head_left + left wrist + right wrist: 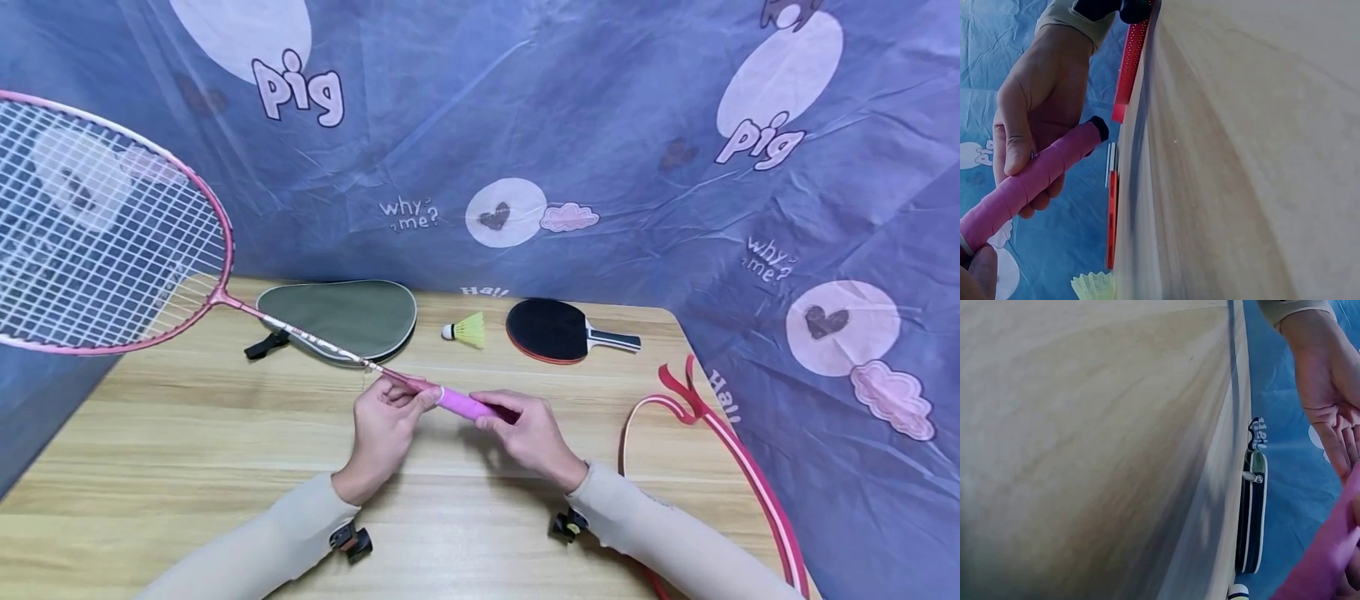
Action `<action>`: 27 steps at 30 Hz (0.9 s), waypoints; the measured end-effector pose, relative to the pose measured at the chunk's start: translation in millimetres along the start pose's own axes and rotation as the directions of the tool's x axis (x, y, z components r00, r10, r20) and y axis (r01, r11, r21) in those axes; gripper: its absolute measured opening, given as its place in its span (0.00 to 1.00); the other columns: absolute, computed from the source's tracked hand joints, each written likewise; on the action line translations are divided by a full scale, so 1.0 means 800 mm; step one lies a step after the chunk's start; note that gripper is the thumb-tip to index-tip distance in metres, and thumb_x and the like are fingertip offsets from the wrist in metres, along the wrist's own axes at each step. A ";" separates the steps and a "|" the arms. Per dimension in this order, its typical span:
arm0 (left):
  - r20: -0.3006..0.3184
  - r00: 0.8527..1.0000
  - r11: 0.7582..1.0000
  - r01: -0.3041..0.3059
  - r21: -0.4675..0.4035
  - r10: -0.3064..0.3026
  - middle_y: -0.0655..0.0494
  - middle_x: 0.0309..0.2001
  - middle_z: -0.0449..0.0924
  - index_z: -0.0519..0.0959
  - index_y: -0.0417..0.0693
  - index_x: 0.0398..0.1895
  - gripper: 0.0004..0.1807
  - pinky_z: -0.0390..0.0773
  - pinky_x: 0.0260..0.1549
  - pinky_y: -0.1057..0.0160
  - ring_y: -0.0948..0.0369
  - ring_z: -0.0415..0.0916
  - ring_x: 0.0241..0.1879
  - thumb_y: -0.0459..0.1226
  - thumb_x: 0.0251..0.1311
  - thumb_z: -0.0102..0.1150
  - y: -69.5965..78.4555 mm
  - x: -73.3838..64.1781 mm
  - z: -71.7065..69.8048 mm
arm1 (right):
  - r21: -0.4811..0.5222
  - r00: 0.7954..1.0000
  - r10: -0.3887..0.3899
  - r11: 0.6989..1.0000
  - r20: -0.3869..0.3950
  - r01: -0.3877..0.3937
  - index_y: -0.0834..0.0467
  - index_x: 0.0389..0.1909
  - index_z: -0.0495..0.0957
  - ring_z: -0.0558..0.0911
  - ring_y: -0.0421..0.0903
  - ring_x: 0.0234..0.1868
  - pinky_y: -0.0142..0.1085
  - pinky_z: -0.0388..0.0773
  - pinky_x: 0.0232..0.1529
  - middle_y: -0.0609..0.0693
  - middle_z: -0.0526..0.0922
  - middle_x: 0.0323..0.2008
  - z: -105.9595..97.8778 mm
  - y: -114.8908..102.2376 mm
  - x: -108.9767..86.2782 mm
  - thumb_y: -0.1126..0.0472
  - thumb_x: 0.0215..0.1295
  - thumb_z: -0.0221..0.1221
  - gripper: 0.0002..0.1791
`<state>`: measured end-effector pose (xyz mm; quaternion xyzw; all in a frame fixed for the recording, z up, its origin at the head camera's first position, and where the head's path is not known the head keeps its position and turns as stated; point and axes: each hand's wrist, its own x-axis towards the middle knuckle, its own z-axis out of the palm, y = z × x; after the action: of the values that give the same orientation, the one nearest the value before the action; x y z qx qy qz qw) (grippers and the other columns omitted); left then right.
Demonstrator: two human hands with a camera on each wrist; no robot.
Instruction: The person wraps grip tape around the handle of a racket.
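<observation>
Both hands hold a badminton racket (315, 340) above the wooden table, its strung head reaching out to the left. With thumb and fingers the left hand (386, 425) pinches the top of the pink handle (467, 405), near the shaft. Nearer the butt, the right hand (528, 433) grips the same handle. In the left wrist view the thumb of the right hand (1047, 94) lies along the pink wrap (1029, 181), and the dark butt end sticks out past the hand. The right wrist view shows the left hand (1329, 381) at the handle (1329, 544), partly cut off by the frame.
Along the back of the table (225, 467) lie a green zipped case (352, 312), a yellow shuttlecock (467, 331) and a black table tennis bat (551, 331). A red and white strap (757, 475) curls at the right edge. Blue printed cloth (420, 108) hangs behind.
</observation>
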<state>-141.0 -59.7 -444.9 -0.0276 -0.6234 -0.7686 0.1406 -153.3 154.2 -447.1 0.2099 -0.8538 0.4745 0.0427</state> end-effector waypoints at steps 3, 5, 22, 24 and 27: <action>-0.015 1.000 1.000 -0.005 -0.013 0.005 0.57 0.32 0.88 0.78 0.27 0.39 0.14 0.87 0.43 0.60 0.59 0.90 0.37 0.23 0.51 0.72 -0.001 0.002 0.002 | -0.043 0.997 -0.062 0.997 -0.042 0.060 0.51 0.51 0.87 0.87 0.41 0.45 0.34 0.85 0.47 0.48 0.91 0.46 0.002 0.002 0.000 0.63 0.56 0.74 0.20; -0.023 1.000 1.000 -0.005 -0.027 0.004 0.57 0.31 0.88 0.78 0.26 0.38 0.13 0.87 0.42 0.60 0.59 0.90 0.37 0.22 0.51 0.71 -0.002 0.003 0.003 | -0.075 0.992 -0.105 0.992 -0.066 0.100 0.52 0.51 0.87 0.88 0.42 0.45 0.36 0.86 0.47 0.48 0.91 0.46 0.003 0.003 0.001 0.64 0.53 0.75 0.21; 0.275 0.961 0.991 -0.043 0.129 0.006 0.40 0.44 0.89 0.84 0.32 0.46 0.15 0.86 0.42 0.66 0.68 0.88 0.39 0.31 0.56 0.72 0.000 0.047 -0.024 | -0.189 0.965 -0.246 0.956 -0.096 0.225 0.55 0.48 0.88 0.89 0.45 0.44 0.36 0.86 0.44 0.50 0.91 0.43 -0.005 0.008 0.021 0.65 0.51 0.76 0.20; 0.322 0.947 0.989 -0.055 0.134 0.009 0.36 0.45 0.87 0.84 0.31 0.47 0.16 0.86 0.43 0.65 0.68 0.88 0.40 0.31 0.57 0.71 0.002 0.053 -0.031 | -0.175 0.968 -0.232 0.961 -0.094 0.213 0.55 0.48 0.88 0.89 0.45 0.44 0.36 0.86 0.43 0.51 0.91 0.43 -0.005 0.010 0.022 0.65 0.51 0.76 0.20; 0.360 0.933 0.995 -0.022 0.098 -0.014 0.35 0.44 0.87 0.82 0.26 0.49 0.17 0.87 0.43 0.63 0.67 0.89 0.39 0.29 0.59 0.69 0.002 0.060 -0.039 | -0.143 0.979 -0.185 0.975 -0.086 0.171 0.54 0.48 0.88 0.89 0.46 0.44 0.36 0.85 0.44 0.51 0.91 0.44 -0.005 0.014 0.026 0.66 0.52 0.75 0.20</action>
<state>-182.7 -99.1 -439.6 -0.1623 -0.6763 -0.7180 0.0266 -176.8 156.2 -448.2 0.2586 -0.8584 0.4198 0.1414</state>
